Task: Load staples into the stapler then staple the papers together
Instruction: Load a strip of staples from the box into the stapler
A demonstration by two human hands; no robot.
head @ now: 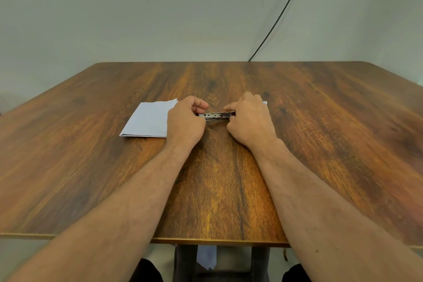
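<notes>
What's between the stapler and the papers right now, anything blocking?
Only the left hand: it grips the stapler's left end and lies over the near right corner of the papers. The right hand holds the other end. Nothing else visible on the table between them.

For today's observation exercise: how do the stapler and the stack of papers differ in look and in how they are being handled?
The stapler is narrow, shiny metal; the papers are a broad, flat white stack. The stapler is in the grip of both the left hand and the right hand, one at each end; no fingers visibly hold the papers, which lie partly behind the left hand. Both are on the wooden table.
</notes>
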